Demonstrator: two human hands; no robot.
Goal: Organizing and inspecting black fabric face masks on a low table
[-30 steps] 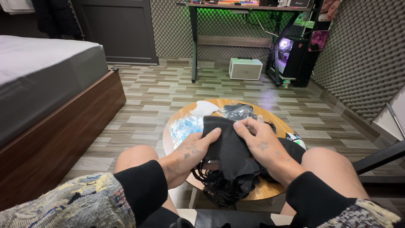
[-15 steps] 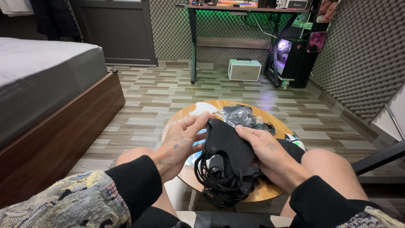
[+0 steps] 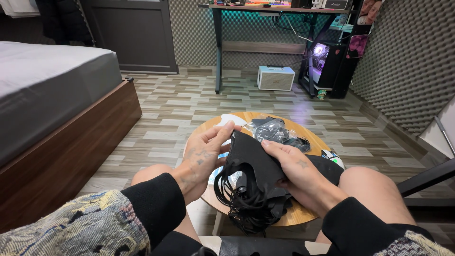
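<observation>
A stack of black face masks (image 3: 249,163) with dangling ear loops is lifted on edge over a small round wooden table (image 3: 303,215). My right hand (image 3: 296,168) grips the stack from the right side and underneath. My left hand (image 3: 204,151) has its fingertips on the stack's upper left edge, thumb and fingers spread along it. Behind the stack on the table lie a clear plastic bag holding more black masks (image 3: 275,129) and a white mask (image 3: 230,119).
A bed with a grey mattress and wooden frame (image 3: 61,123) stands at the left. A desk, a lit computer tower (image 3: 322,61) and a small white box (image 3: 276,78) are at the far wall. A black chair arm (image 3: 426,178) juts in at right. My bare knees flank the table.
The mask stack has been tipped up from lying flat to standing on edge. My left hand moved from on top of it to its upper left edge.
</observation>
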